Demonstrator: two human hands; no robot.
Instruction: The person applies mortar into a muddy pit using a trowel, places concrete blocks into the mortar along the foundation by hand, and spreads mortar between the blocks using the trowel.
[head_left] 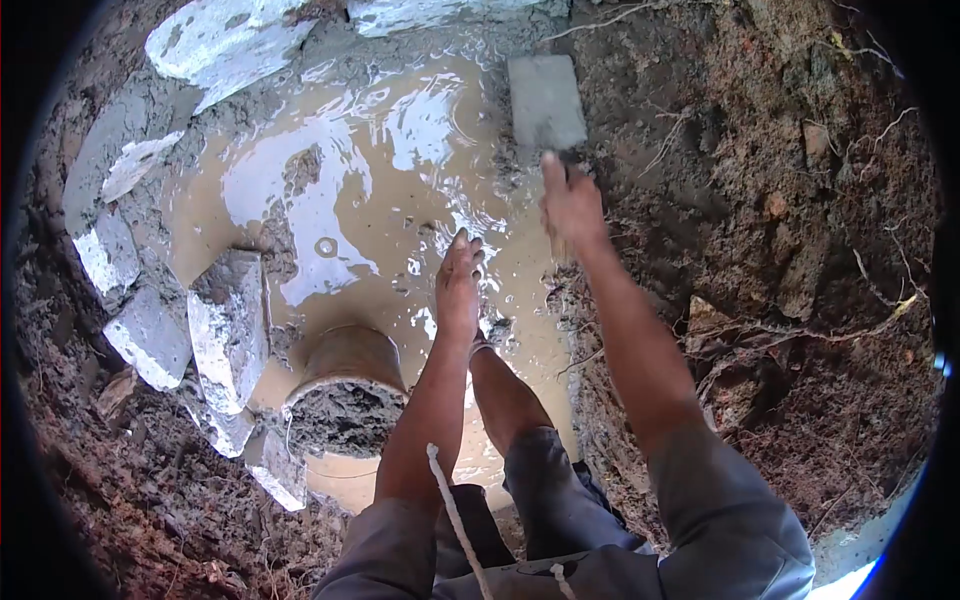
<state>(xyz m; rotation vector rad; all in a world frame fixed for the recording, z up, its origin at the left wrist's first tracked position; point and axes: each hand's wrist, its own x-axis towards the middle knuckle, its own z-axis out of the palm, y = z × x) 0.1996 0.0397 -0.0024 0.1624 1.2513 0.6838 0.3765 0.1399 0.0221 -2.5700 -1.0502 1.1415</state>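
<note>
My right hand (pixel 574 208) is closed around the handle of what looks like a trowel, with a short pale handle end showing below the fist. The trowel's flat, grey, rectangular blade (pixel 546 102) lies against the wet mud at the pit's right edge; motion blurs the hand slightly. Lower and to the left, my left hand (pixel 460 285) hangs over the muddy water (pixel 400 240) with its fingers loosely apart and nothing visible in them. A bucket (pixel 350 355) holding dark grey mud or mortar (pixel 345 415) stands in the water, left of my left forearm.
Rough stones (pixel 228 330) edge the pool on the left, and larger pale stones (pixel 225 45) border the far side. An earth bank (pixel 790 200) with thin roots (pixel 810 335) rises on the right. My leg (pixel 505 395) stands in the water between my arms.
</note>
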